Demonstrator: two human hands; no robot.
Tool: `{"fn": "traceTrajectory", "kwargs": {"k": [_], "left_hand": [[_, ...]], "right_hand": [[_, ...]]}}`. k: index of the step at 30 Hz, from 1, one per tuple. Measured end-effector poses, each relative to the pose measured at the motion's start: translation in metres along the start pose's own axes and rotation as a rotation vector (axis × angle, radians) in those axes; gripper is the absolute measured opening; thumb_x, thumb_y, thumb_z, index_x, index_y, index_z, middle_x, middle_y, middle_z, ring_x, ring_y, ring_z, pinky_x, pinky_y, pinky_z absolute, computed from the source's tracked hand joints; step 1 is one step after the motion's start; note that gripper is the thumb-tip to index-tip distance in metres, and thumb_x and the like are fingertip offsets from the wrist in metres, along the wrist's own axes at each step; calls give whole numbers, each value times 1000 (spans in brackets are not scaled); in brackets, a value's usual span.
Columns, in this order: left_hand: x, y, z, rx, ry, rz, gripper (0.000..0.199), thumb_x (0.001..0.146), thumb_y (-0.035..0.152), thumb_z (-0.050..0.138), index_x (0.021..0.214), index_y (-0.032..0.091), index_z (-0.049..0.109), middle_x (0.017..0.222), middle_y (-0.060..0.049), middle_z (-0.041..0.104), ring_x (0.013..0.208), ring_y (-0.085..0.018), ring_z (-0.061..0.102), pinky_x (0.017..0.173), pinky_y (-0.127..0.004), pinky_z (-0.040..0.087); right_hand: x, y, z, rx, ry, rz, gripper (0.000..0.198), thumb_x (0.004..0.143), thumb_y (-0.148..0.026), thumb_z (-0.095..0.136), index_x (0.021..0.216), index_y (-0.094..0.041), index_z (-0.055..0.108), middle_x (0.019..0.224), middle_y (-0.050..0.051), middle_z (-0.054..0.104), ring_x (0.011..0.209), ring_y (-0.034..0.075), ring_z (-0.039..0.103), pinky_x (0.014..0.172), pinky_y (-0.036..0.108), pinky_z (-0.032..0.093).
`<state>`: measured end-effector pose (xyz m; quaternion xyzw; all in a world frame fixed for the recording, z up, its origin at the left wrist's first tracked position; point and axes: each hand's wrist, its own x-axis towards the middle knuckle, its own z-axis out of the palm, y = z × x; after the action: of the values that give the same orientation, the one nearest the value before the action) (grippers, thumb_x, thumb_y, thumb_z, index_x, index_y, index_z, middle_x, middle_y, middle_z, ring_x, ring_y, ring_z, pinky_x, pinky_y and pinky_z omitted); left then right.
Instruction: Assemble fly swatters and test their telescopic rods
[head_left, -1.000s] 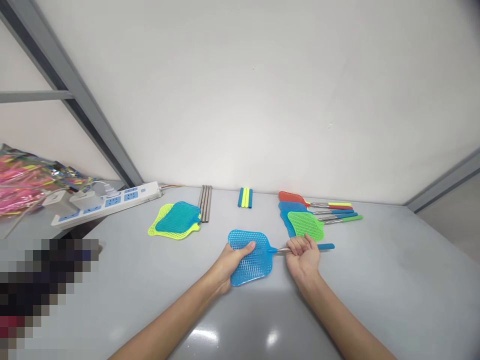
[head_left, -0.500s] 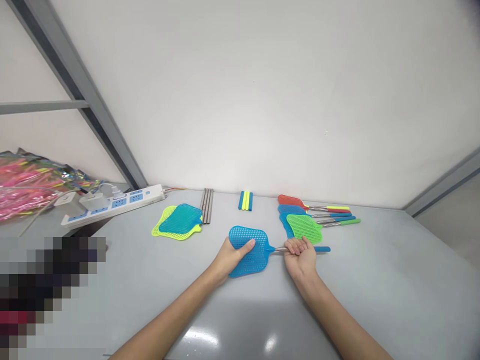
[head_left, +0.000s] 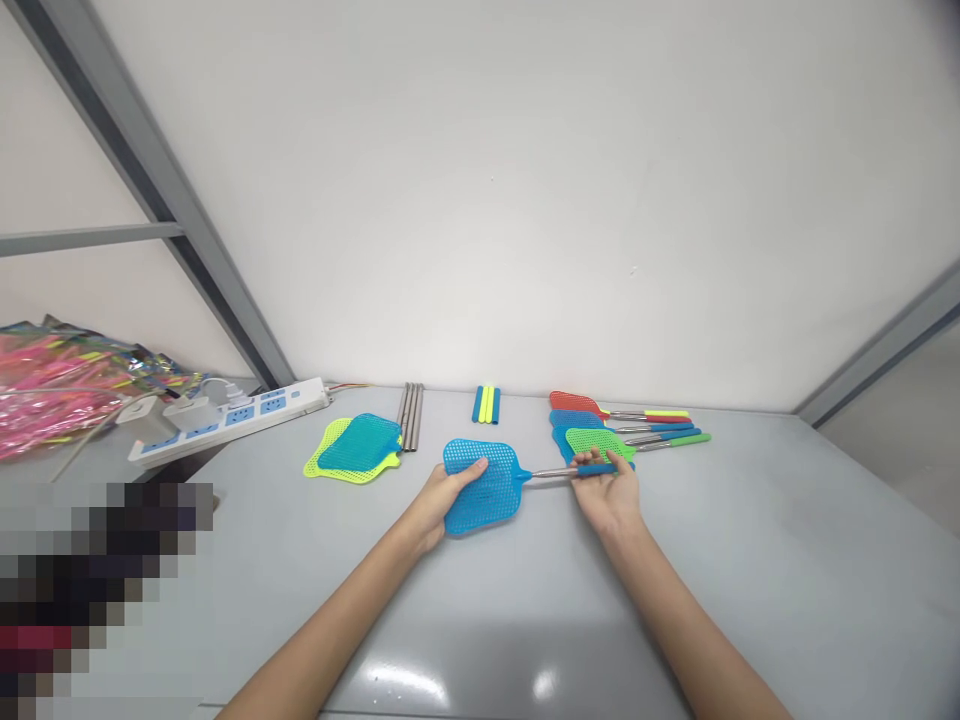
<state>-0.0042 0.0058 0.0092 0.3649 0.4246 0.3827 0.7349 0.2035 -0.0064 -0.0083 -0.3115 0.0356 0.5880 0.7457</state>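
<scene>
Gray tabletop [head_left: 787, 560] runs beneath my forearms, and over it I hold a blue fly swatter [head_left: 514, 479]. Its long axis lies sideways: the mesh head [head_left: 486, 503] is pinched in my left hand [head_left: 433, 508], thumb on top, while the blue grip [head_left: 598, 469] crosses my right hand [head_left: 611, 494], the nearer one to that end. My right palm faces up with loosely curled fingers; I can't tell whether they close on the grip or merely support it. Just beyond the swatter's grip, a green swatter [head_left: 596, 443] overlaps others. Beyond its head, to the left, lie loose teal [head_left: 360, 442] and yellow mesh heads [head_left: 321, 463], then metal tubes [head_left: 410, 418]. Straight beyond it, blue and yellow sleeves [head_left: 487, 405] sit near the white wall [head_left: 480, 200].
</scene>
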Motion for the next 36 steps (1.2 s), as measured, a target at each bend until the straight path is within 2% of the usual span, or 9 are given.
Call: {"fn": "traceTrajectory", "kwargs": {"k": [7, 13, 23, 36], "left_hand": [[4, 6, -9, 28, 81, 38, 35, 63, 36, 64, 88, 13, 59, 84, -11, 66, 75, -23, 62, 72, -36, 49], [5, 3, -8, 70, 134, 80, 34, 62, 37, 64, 85, 13, 59, 84, -11, 66, 73, -23, 63, 70, -36, 49], [4, -1, -7, 84, 147, 109, 35, 61, 38, 64, 84, 12, 60, 83, -12, 66, 71, -23, 63, 69, -34, 49], [10, -4, -11, 46, 243, 153, 28, 61, 36, 64, 77, 13, 61, 71, -8, 67, 64, -20, 63, 63, -32, 49]], "right_hand": [[11, -10, -7, -58, 64, -72, 9, 70, -10, 39, 72, -17, 44, 63, -2, 52, 58, 10, 56, 52, 24, 50], [18, -3, -12, -107, 65, -84, 12, 73, -7, 39, 72, -18, 46, 64, -1, 54, 58, 10, 57, 52, 25, 52], [16, -3, -10, -84, 142, -73, 16, 75, -6, 33, 75, -16, 46, 65, 0, 55, 59, 9, 58, 53, 21, 51], [8, -2, -6, -79, 156, -124, 29, 71, 0, 32, 87, -24, 34, 74, -2, 58, 62, 11, 62, 52, 28, 52]]}}
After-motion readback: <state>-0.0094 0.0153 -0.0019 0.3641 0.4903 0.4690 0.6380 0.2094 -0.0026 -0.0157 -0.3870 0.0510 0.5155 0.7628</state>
